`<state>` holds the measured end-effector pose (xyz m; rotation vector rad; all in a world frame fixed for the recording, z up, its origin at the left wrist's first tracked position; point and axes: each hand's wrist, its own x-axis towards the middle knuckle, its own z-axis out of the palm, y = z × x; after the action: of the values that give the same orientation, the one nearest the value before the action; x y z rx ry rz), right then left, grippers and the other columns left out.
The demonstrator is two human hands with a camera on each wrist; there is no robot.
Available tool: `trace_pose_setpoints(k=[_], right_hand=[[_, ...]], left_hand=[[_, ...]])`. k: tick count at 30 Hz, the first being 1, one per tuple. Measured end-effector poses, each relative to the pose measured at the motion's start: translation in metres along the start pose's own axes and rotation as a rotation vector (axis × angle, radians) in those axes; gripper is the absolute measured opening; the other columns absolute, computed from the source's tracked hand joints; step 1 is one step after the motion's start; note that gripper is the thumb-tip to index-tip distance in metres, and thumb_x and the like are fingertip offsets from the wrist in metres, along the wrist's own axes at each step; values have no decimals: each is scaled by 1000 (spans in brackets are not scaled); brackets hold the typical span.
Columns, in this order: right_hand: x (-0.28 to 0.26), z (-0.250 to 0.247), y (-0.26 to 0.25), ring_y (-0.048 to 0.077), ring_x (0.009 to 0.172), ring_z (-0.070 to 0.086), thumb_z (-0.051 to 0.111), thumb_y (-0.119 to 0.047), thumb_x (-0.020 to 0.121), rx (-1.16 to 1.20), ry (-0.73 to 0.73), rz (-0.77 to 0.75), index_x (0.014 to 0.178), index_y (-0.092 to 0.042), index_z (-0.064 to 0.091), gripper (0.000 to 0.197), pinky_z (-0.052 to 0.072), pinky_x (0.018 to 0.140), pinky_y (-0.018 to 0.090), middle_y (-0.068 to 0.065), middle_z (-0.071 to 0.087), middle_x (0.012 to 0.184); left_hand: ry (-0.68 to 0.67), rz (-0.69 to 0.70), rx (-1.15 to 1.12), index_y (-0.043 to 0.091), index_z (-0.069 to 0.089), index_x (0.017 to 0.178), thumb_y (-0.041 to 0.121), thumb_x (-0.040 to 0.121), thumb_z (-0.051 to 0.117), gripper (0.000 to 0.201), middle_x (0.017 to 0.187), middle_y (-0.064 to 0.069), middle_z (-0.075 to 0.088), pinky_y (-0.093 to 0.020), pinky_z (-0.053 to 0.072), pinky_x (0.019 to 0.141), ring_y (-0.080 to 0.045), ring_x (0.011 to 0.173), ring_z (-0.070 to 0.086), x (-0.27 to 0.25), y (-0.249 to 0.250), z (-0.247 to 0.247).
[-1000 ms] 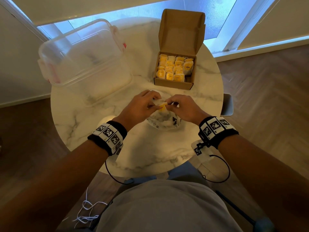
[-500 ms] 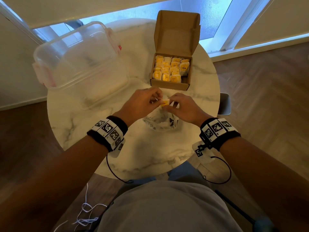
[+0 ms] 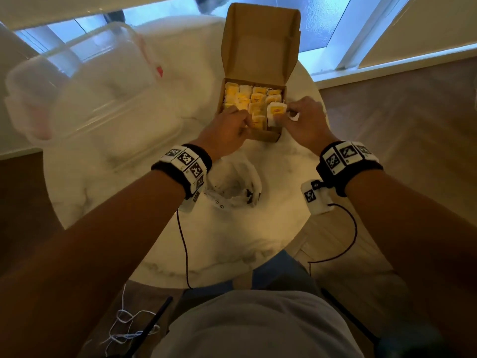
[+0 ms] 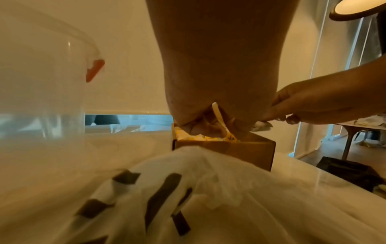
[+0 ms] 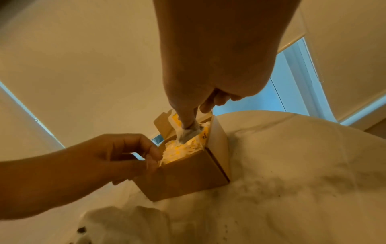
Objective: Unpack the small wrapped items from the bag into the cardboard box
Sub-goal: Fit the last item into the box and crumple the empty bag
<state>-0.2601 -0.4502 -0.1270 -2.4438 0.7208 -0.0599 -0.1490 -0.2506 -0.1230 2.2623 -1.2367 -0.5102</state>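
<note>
1. The bench (image 3: 232,236) is a round marble top; a clear plastic tub (image 3: 85,81) lies tipped on its far left part, blurred in the head view
2. The cardboard box (image 3: 268,136) stands near the far right edge of the bench, its lid (image 3: 260,45) upright at the back, its bottom packed with rows of yellow-and-white wrapped items (image 3: 245,98)
3. The bag (image 3: 232,187), crumpled white plastic with dark markings, lies on the bench nearer the person than the box, between the two wrists and apart from both hands
4. The left hand (image 3: 227,130) is over the near left corner of the box with fingers curled; in the left wrist view its fingertips (image 4: 200,130) pinch a wrapped item (image 4: 221,125) just above the box rim, the yellow label marked TEA pointing down into the box
5. The right hand (image 3: 307,120) is at the near right side of the box with fingers curled; its thumb and forefinger pinch a white wrapped packet (image 3: 276,113) that stands upright in the near right part of the box, a yellow label on its face
6. In the right wrist view the right fingertips (image 5: 188,123) press that packet's pale end (image 5: 190,133) down among the items already inside, with the left hand (image 5: 125,156) touching the box's near corner beside them
</note>
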Motion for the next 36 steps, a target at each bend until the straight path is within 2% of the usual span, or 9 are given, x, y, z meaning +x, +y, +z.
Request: trace_pose_setpoints(k=[3,6,9,17,22,26,29,32,36], right_hand=[[19,3,2,38,114,50,51,-67,78,-130,-64,89,100,-28,71,50,40,93,42,11,56,112],[31,10,4,39,116,43,43,-70,78,-270,-153,88,93,-33,66,46,34,92,45,11,53,119],[34,18,5,39,116,40,56,-59,82,-287,-105,89,104,-33,67,36,33,95,45,11,47,125],[37,23,-1,35,113,40,65,-43,81,-218,58,41,105,-32,61,26,31,95,44,6,45,117],[28,19,-6,34,112,41,66,-41,80,-154,73,24,107,-28,59,31,32,93,44,7,47,117],[14,11,-11,32,113,42,67,-43,82,-113,98,-24,106,-29,62,28,32,91,42,5,51,116],[-2,10,-18,30,110,45,68,-39,83,-52,110,-76,101,-28,63,21,29,86,36,4,53,112],[-22,16,-28,26,103,53,67,-30,84,32,116,-185,98,-24,62,16,43,86,40,2,56,106],[-62,30,-45,16,84,55,65,-21,90,149,41,-296,96,-19,61,7,52,75,39,0,55,97]], left_hand=[[3,-15,21,15,65,107,21,92,61,16,113,-8,56,-33,50,88,-22,99,56,3,-5,12],[31,-17,13,14,65,107,20,93,59,16,114,-9,54,-35,51,83,-24,96,58,4,-7,16],[55,22,10,13,66,107,15,91,59,17,111,-10,55,-40,53,79,-27,91,59,4,-13,18],[97,47,-12,10,69,106,5,91,60,18,108,-11,55,-25,47,76,-22,89,59,2,-17,19],[83,79,-38,11,67,108,7,92,59,18,110,-11,55,-36,54,79,-23,92,59,0,-19,16],[125,108,-83,10,66,108,9,93,59,16,113,-8,56,-24,52,78,-17,91,60,-9,-20,7],[152,85,-89,12,66,110,12,94,60,17,112,-5,55,-24,50,79,-13,89,58,-22,-23,-5],[203,68,-51,14,66,110,16,93,62,17,110,-3,55,-21,44,81,-14,91,56,-42,-28,-16],[232,-67,9,21,62,119,31,90,66,30,120,-2,55,-40,49,92,-23,106,56,-76,-45,-19]])
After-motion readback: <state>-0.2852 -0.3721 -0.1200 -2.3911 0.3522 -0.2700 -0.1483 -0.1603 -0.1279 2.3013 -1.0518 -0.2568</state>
